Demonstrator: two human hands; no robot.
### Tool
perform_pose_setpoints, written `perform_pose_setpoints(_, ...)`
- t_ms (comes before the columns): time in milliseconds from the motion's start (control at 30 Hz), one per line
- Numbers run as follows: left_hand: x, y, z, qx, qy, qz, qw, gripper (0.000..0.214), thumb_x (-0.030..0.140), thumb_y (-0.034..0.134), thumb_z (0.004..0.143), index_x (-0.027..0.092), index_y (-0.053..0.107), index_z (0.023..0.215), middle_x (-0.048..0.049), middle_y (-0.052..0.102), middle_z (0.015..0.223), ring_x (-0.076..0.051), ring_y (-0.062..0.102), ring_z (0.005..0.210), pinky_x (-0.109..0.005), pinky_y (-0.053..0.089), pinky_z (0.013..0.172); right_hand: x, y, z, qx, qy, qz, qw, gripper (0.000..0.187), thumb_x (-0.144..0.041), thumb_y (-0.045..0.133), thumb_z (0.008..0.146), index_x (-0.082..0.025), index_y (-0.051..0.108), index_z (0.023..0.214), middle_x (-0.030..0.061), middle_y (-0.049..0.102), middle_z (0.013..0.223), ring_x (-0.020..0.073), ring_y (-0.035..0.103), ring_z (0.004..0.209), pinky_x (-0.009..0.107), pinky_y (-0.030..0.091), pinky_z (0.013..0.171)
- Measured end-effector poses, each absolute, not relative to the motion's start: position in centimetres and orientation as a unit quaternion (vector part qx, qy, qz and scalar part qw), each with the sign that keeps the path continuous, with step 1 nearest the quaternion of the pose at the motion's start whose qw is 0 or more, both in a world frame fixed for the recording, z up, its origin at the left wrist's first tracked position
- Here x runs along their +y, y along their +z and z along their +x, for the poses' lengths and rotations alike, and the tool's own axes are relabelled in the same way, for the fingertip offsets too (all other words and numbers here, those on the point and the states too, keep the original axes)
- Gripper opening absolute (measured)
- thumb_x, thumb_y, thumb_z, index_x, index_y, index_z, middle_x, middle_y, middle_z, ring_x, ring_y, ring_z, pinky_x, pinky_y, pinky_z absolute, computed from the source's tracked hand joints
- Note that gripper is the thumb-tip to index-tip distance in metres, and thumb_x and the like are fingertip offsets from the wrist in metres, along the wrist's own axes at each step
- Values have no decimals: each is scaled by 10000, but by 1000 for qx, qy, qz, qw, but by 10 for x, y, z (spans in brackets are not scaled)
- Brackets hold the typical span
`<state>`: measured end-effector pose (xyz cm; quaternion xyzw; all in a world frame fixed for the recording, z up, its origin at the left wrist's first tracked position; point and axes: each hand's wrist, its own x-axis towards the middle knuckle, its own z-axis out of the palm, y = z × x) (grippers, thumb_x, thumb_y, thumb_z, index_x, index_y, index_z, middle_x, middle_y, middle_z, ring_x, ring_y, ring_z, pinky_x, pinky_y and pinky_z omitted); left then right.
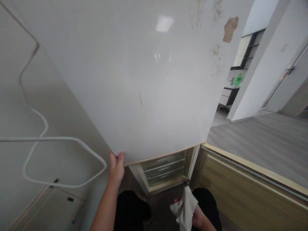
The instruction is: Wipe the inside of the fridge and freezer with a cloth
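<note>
A large white refrigerator door fills most of the view, swung open toward me. My left hand grips its lower corner edge, fingers wrapped over the rim. Below the door the open freezer compartment shows several clear drawers. My right hand is low at the bottom of the view, closed on a white cloth that hangs beside my knee. My dark trouser legs show at the bottom.
A white cord loops along the grey wall at left above a white appliance. A raised wooden step with grey floor boards lies right. A shelf unit stands in the far room.
</note>
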<state>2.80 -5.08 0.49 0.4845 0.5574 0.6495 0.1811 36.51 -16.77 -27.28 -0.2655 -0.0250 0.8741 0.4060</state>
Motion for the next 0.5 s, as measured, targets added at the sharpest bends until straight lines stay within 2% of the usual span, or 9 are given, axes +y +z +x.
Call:
perform_pose_setpoints(100,-52,-1,34,533,663,497,170,647,588,636,873,250,482,1403,-95,581,1360,-267,525,1300,-435,346,1200,-165,-278,349,-76,893,-272,352,547,-546,783,732,-56,723,966,148,748,932,265,719,840,380,549,813)
perform_pose_setpoints(200,-53,-14,38,517,669,508,164,689,507,662,882,263,405,1474,-100,507,1464,-259,474,1367,-434,287,1232,-161,-283,338,-116,895,-284,323,692,-619,771,685,-6,727,1001,176,739,878,257,709,770,365,549,753)
perform_pose_setpoints(367,-61,-29,40,517,655,521,180,830,412,735,839,270,304,1534,-124,412,1556,-263,420,1425,-463,253,1242,-161,-284,340,-124,875,-310,352,621,-564,804,665,-33,747,983,176,747,969,252,711,826,378,550,809)
perform_pose_setpoints(500,-72,-21,37,497,645,525,248,775,402,734,833,283,373,1509,-102,455,1541,-262,429,1430,-464,263,1237,-168,-279,359,-109,867,-315,371,667,-592,846,628,-56,748,1014,183,749,1003,274,714,846,433,554,846)
